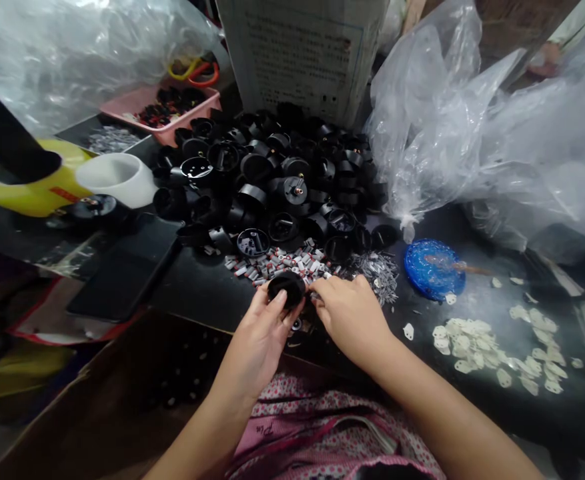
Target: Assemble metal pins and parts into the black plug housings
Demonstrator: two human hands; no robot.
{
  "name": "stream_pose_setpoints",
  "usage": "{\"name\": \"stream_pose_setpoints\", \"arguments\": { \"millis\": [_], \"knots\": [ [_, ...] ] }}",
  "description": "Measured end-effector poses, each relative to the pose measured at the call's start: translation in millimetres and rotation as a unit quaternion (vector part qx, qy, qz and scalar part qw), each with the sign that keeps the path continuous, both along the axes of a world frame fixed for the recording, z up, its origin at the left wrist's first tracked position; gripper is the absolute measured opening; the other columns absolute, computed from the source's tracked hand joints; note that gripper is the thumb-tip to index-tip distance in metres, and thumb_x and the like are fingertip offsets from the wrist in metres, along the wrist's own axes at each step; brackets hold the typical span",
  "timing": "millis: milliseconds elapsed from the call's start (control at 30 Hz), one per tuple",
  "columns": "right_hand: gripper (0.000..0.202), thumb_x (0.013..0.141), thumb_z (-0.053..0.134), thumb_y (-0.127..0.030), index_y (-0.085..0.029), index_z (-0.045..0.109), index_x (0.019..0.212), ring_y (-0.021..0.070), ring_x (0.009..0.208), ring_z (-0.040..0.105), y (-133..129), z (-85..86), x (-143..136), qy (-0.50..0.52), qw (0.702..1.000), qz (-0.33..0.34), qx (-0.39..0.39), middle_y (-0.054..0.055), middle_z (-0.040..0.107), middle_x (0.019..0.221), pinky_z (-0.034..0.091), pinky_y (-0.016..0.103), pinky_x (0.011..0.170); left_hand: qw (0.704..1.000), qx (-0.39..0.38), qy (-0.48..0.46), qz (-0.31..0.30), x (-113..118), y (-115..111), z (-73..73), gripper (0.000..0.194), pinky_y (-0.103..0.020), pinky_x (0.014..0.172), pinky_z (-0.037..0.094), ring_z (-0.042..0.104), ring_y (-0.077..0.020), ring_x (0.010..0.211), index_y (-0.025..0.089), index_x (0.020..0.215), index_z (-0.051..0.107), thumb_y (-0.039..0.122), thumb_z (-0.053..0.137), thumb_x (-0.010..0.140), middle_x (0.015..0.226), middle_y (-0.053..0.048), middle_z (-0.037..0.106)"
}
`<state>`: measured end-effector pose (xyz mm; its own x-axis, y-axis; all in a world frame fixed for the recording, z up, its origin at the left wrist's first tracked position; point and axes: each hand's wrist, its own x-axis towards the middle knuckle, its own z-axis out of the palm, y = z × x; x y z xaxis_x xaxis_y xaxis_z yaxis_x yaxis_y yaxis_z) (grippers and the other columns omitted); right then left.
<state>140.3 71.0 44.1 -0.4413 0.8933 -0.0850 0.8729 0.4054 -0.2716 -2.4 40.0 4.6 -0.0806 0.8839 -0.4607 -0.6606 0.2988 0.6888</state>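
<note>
My left hand [263,328] is closed around a round black plastic housing [286,288], hollow side facing up, with the thumb on its rim. Close to its right side, my right hand [351,315] has its fingers pinched together; whatever they may hold is hidden. Just beyond both hands lie a heap of small white-and-red cylindrical pieces [272,264] and a pile of thin grey metal pins [379,270]. Behind these rises a big pile of similar black housings [257,168], some with brass-coloured fittings.
On the right are a blue lid with a stick [435,270], scattered cream-coloured flat tabs [472,343] and clear plastic bags [437,127]. A dark phone [127,267], tape rolls [117,177] and a pink basket [167,127] stand left. A carton [302,60] closes off the back.
</note>
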Motion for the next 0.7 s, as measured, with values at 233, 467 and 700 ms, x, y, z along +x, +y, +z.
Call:
{"name": "stream_pose_setpoints", "arguments": {
  "millis": [233, 467, 700],
  "knots": [
    [0.004, 0.095, 0.06, -0.02, -0.019, 0.063, 0.097, 0.0176, 0.088, 0.066, -10.8, -1.8, 13.7, 0.128, 0.991, -0.03, -0.02, 0.002, 0.073, 0.097, 0.039, 0.032, 0.081, 1.0, 0.011, 0.004, -0.027, -3.2, -12.0, 8.3, 0.019, -0.037, 0.09, 0.058, 0.071, -0.0228, 0.101, 0.023, 0.106, 0.066, 0.027, 0.068, 0.088, 0.108, -0.005, 0.073],
    [0.011, 0.091, 0.061, -0.011, -0.02, 0.066, 0.095, 0.0154, 0.08, 0.062, -49.2, -5.6, 33.1, 0.282, 0.957, -0.057, 0.018, 0.001, 0.072, 0.089, 0.04, 0.03, 0.077, 0.989, -0.043, -0.066, -0.123, 8.9, -30.8, 10.9, 0.02, -0.037, 0.085, 0.06, 0.074, -0.0224, 0.093, 0.024, 0.108, 0.064, 0.027, 0.067, 0.089, 0.11, -0.006, 0.074],
    [0.008, 0.094, 0.058, -0.019, -0.021, 0.066, 0.094, 0.0168, 0.082, 0.063, -39.6, -11.2, 43.9, 0.303, 0.941, -0.153, 0.017, 0.001, 0.072, 0.089, 0.043, 0.032, 0.079, 0.994, -0.052, -0.068, -0.063, 21.7, -10.5, 15.2, 0.02, -0.041, 0.088, 0.059, 0.073, -0.0265, 0.099, 0.022, 0.104, 0.064, 0.024, 0.071, 0.085, 0.112, -0.006, 0.073]
  ]
}}
